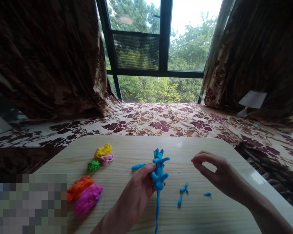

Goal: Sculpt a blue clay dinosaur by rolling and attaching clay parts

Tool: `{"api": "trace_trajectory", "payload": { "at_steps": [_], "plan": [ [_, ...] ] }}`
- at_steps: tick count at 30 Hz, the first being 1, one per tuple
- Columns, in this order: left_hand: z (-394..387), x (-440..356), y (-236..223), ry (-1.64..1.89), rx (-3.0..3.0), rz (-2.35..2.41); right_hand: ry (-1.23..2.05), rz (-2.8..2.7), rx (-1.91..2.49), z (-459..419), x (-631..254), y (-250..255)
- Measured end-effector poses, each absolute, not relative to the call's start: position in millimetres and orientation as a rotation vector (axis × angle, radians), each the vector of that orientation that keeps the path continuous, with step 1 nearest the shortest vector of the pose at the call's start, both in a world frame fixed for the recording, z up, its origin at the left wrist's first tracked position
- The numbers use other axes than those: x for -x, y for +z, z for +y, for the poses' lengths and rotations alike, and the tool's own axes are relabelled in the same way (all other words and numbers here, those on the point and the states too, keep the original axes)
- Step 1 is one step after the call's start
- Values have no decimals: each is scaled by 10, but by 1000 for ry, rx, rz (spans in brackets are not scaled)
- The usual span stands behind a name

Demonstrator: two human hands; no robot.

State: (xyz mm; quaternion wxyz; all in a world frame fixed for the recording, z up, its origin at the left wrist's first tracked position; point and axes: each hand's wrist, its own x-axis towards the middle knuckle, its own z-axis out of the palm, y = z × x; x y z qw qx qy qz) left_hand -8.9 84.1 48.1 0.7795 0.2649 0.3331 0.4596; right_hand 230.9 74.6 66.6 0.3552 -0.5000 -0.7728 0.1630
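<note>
My left hand (139,188) grips a blue modelling clay figure (159,174) between thumb and fingers, above the table. The figure is upright, with stubby limbs, a lumpy top and a long thin tail hanging down towards me. To its right, my right hand (213,167) is raised with thumb and forefinger pinched together in a loop; whether anything tiny sits between the tips I cannot make out. Below that hand lie several small blue clay pieces (184,188), a blue teardrop piece (179,201) and a blue sliver (207,194). A blue clay roll (138,166) rests behind my left hand.
On the left of the pale wooden table (127,146) lie yellow clay (103,150), light pink clay (106,158), green clay (93,166), orange clay (80,188) and magenta clay (88,199). Beyond are a flowered cloth (161,120), a window and a white lamp (252,99).
</note>
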Motion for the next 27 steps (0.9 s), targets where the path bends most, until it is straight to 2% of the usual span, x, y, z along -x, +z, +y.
{"api": "trace_trajectory", "payload": {
  "at_steps": [8, 14, 19, 27],
  "plan": [
    [861, 67, 524, 1029, -599, 814, 856, -2106, 1716, 620, -2659, 652],
    [867, 62, 523, 1022, -589, 821, 831, -2187, 1864, 572, -2672, 599],
    [866, 73, 512, 1020, -594, 798, 683, -2241, 1939, 552, -2609, 561],
    [827, 96, 485, 1006, -545, 702, 747, -2094, 1576, 605, -2326, 640]
  ]
}}
